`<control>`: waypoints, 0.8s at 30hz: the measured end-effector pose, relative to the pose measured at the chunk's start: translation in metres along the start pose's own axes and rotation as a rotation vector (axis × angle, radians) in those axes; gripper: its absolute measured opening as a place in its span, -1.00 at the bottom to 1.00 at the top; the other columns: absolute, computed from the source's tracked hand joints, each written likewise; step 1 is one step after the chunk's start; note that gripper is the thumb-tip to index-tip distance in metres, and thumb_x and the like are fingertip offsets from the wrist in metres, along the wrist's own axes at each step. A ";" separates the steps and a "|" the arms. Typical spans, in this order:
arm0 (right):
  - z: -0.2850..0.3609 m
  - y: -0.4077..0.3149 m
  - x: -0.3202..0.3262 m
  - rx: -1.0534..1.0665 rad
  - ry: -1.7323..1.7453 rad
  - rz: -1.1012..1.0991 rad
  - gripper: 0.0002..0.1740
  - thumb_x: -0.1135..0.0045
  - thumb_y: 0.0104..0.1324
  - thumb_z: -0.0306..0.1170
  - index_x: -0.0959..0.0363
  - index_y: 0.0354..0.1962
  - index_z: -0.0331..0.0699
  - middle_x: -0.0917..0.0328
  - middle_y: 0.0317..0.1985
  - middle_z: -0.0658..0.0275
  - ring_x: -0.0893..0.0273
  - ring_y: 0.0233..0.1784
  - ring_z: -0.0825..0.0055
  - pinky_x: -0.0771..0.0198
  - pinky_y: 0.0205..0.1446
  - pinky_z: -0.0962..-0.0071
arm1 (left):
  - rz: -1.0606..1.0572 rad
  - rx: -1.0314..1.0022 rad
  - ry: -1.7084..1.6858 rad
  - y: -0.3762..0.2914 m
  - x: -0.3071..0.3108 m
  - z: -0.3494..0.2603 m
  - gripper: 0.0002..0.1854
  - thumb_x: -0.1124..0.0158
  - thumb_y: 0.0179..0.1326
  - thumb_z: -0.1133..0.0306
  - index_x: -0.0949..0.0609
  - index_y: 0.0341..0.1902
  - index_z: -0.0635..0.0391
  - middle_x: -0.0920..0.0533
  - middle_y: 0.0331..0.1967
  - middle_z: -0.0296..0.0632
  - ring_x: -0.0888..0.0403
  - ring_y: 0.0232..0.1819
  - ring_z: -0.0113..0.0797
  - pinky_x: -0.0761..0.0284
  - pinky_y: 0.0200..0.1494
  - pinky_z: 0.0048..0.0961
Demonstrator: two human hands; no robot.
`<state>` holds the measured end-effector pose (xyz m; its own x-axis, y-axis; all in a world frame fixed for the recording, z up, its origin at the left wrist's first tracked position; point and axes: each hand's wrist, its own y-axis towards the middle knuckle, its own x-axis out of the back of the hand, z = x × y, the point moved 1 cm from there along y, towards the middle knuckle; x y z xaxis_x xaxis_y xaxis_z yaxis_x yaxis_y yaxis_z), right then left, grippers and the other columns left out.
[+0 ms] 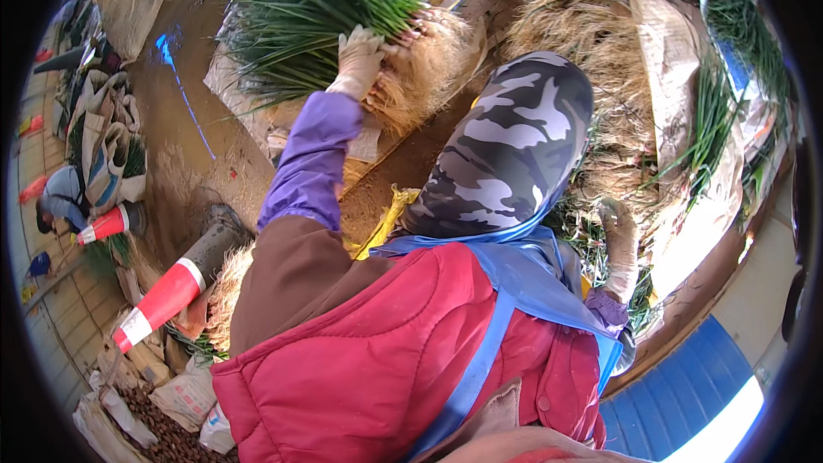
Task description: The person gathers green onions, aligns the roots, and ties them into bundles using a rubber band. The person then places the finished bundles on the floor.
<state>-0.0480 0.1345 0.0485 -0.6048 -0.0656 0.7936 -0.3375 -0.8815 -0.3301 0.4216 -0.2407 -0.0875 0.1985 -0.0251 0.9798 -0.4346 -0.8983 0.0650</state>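
My left hand (360, 59), in a pale, soiled glove, lies on a broad bundle of green onions (315, 9). It touches the stalks just beside their reddish bases, and its fingers look slightly apart. Tangled pale roots (421, 74) spread to the right of that hand. Under the bundle is a woven plastic sack (247, 125) on the ground. My right hand (620, 241), also gloved, is low at my right side beside a big heap of rooted onions (598, 45). Its fingers are partly curled, and whether they grip anything is unclear.
Wet, muddy ground (173, 109) runs along the left. Red-and-white cones (164, 302) stand there, with filled sacks (109, 135) and a bending person (63, 196) farther off. A woven sheet (669, 77) flanks the right heap. Small brown bulbs (154, 418) lie at lower left.
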 end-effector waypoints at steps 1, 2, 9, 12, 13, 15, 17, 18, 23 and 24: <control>-0.002 -0.002 -0.001 -0.052 0.015 0.015 -0.72 -0.05 0.30 -0.34 -0.46 -0.05 -0.21 -0.55 -0.12 0.09 -0.52 -0.02 0.16 -0.38 0.05 0.28 | 0.104 -0.033 0.033 -0.008 -0.007 0.009 -0.68 -0.26 0.07 0.30 -0.62 -0.05 -0.02 -0.51 0.08 -0.20 -0.27 0.31 -0.14 0.02 0.37 0.09; -0.004 -0.004 -0.003 -0.056 0.017 0.001 -0.73 -0.06 0.29 -0.35 -0.46 -0.06 -0.21 -0.56 -0.13 0.08 -0.52 -0.02 0.17 -0.38 0.05 0.29 | 0.083 -0.075 -0.133 -0.016 -0.011 0.020 -0.69 -0.25 0.06 0.37 -0.63 -0.06 0.00 -0.52 0.08 -0.18 -0.26 0.32 -0.13 0.05 0.39 0.08; -0.021 -0.011 -0.017 -0.082 0.121 0.047 -0.64 -0.07 0.27 -0.28 -0.48 -0.05 -0.33 -0.39 0.12 -0.14 -0.34 0.22 0.02 -0.25 0.27 0.31 | -0.152 -0.279 -0.082 -0.024 0.006 0.010 -0.72 -0.20 0.04 0.47 -0.65 -0.12 0.06 -0.57 0.01 -0.13 -0.42 0.18 -0.12 -0.16 0.31 -0.14; -0.030 -0.013 -0.008 -0.187 0.071 -0.132 -0.64 -0.06 0.28 -0.21 -0.54 -0.07 -0.23 -0.56 -0.07 0.10 -0.55 -0.11 0.15 -0.39 0.00 0.25 | -0.286 -0.394 -0.208 0.012 0.068 -0.048 -0.75 -0.17 0.08 0.47 -0.65 -0.14 0.08 -0.63 -0.14 -0.09 -0.56 -0.03 -0.06 -0.47 0.05 -0.22; -0.031 -0.012 0.001 -0.153 0.067 -0.225 -0.69 -0.07 0.28 -0.30 -0.53 -0.11 -0.31 -0.58 -0.18 0.06 -0.54 -0.10 0.17 -0.38 0.01 0.31 | -0.274 -0.365 -0.114 0.028 0.098 -0.072 -0.75 -0.18 0.12 0.48 -0.65 -0.11 0.09 -0.64 -0.11 -0.10 -0.57 -0.02 -0.10 -0.46 0.09 -0.26; -0.029 -0.011 0.020 -0.116 -0.080 -0.637 -0.67 -0.12 0.27 -0.19 -0.57 -0.14 -0.23 -0.61 -0.27 0.03 -0.57 -0.29 0.13 -0.45 -0.15 0.29 | -0.543 -0.483 -0.245 0.045 0.160 -0.130 -0.77 -0.15 0.21 0.50 -0.63 -0.07 0.15 -0.64 -0.07 -0.10 -0.59 -0.01 -0.19 -0.48 0.10 -0.31; -0.026 -0.004 0.040 -0.217 0.022 -0.865 -0.70 -0.09 0.29 -0.21 -0.58 -0.17 -0.21 -0.62 -0.38 0.10 -0.58 -0.39 0.28 -0.45 -0.22 0.35 | -0.544 -0.320 -0.645 0.057 0.215 -0.194 -0.78 -0.10 0.28 0.52 -0.62 -0.04 0.21 -0.64 -0.06 -0.13 -0.59 -0.01 -0.29 -0.49 0.08 -0.38; -0.024 0.004 0.049 -0.272 0.082 -0.913 -0.71 -0.09 0.29 -0.20 -0.58 -0.18 -0.20 -0.62 -0.38 0.12 -0.58 -0.38 0.33 -0.46 -0.22 0.38 | -0.564 -0.438 -0.804 0.056 0.237 -0.230 -0.78 -0.11 0.30 0.50 -0.61 -0.03 0.22 -0.65 -0.06 -0.13 -0.59 -0.01 -0.32 -0.49 0.08 -0.40; -0.015 0.049 0.065 -0.399 0.005 -0.595 -0.69 -0.12 0.29 -0.14 -0.56 -0.18 -0.18 -0.61 -0.42 0.26 -0.52 -0.45 0.45 -0.46 -0.24 0.43 | 0.014 -0.570 -1.384 0.024 0.218 -0.396 -0.71 -0.14 0.33 0.33 -0.59 0.06 0.17 -0.64 -0.03 -0.18 -0.55 0.01 -0.39 -0.43 0.10 -0.45; -0.017 0.054 0.065 -0.438 -0.126 -0.615 -0.66 -0.14 0.28 -0.13 -0.55 -0.15 -0.19 -0.61 -0.43 0.29 -0.49 -0.46 0.48 -0.44 -0.23 0.45 | 0.159 -0.555 -1.171 0.009 0.196 -0.415 -0.66 -0.17 0.31 0.24 -0.58 0.08 0.15 -0.64 -0.02 -0.18 -0.55 0.02 -0.41 -0.44 0.09 -0.45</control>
<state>-0.1177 0.0902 0.0735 -0.1373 0.3013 0.9436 -0.8577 -0.5126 0.0389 0.0918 -0.0720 0.1841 0.6317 -0.7313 0.2573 -0.7708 -0.5571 0.3091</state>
